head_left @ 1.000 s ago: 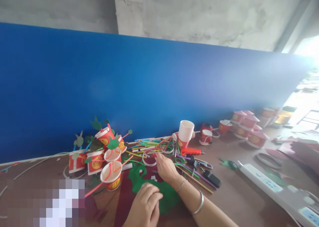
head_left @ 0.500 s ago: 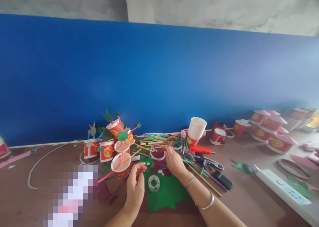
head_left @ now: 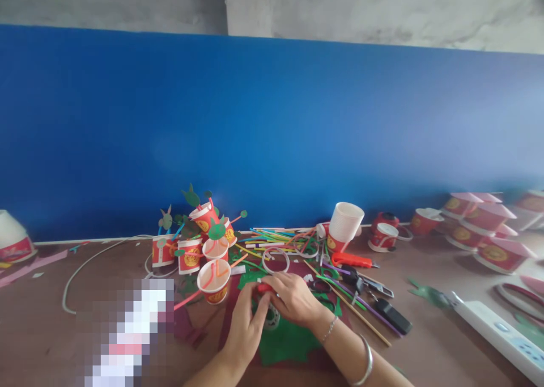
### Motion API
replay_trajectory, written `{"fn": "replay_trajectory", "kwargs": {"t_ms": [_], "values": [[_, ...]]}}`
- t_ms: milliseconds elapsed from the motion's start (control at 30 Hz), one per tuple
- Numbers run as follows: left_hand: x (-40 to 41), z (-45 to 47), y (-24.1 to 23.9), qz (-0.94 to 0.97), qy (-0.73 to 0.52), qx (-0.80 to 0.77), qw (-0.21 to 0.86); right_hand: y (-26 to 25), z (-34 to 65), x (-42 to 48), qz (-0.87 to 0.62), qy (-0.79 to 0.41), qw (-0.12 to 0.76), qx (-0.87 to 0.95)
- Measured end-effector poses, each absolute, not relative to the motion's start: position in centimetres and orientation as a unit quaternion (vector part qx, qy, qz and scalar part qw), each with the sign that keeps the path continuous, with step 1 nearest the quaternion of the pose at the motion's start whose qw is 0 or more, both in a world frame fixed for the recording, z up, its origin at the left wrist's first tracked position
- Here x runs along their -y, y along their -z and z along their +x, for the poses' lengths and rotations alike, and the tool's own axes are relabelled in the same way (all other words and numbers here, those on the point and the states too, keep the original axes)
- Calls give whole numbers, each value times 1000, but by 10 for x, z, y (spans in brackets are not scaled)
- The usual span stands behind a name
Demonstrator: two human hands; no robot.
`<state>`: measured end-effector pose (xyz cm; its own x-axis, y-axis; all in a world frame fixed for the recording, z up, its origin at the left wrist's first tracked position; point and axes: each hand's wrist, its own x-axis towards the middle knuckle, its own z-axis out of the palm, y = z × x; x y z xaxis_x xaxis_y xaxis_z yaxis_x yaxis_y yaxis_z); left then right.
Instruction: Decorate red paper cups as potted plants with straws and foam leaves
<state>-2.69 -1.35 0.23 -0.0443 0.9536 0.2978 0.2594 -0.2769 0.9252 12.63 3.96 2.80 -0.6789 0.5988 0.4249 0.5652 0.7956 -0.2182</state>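
My left hand (head_left: pixel 246 322) and my right hand (head_left: pixel 294 298) meet over the craft papers. Between their fingers is a small red object (head_left: pixel 265 288), mostly covered, so its kind does not show. Both sets of fingers are closed around it. Just beneath them lies a roll of tape (head_left: pixel 272 319), partly hidden. It rests on green paper (head_left: pixel 289 344) with dark red paper (head_left: pixel 232 313) around it. A white ring (head_left: pixel 276 260) lies beyond my fingers. Dark-handled scissors (head_left: pixel 319 286) sit beside my right hand.
Paper cups with straws (head_left: pixel 213 282) and green cut-outs cluster to the left. Loose straws (head_left: pixel 272 239) lie at the back. On the right are a red cutter (head_left: pixel 352 260), a black key fob (head_left: pixel 393 315), a power strip (head_left: pixel 495 327) and cups with pink tops (head_left: pixel 495 254).
My right hand has drawn back toward me from beside the white ring, bringing the small red object. My left hand has moved right to meet it. The view has shifted slightly left.
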Motion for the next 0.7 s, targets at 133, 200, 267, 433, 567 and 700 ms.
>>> {"fn": "replay_trajectory", "kwargs": {"t_ms": [133,200,267,433,567,700], "values": [[12,-28,1,592,-531,-520,311,-32,118,-32,-286,-15,236,929],[11,-30,0,586,-537,-525,304,-32,116,-30,-268,-10,234,935],[10,-32,0,594,-537,-526,286,-31,114,-30,-261,-11,237,936],[9,-35,4,630,-516,-541,210,-28,109,-29,-271,-22,230,934],[10,-35,7,630,-528,-539,185,-33,108,-22,-300,-22,194,934],[15,-35,6,621,-556,-521,186,-39,107,-14,-312,-42,189,930]]}}
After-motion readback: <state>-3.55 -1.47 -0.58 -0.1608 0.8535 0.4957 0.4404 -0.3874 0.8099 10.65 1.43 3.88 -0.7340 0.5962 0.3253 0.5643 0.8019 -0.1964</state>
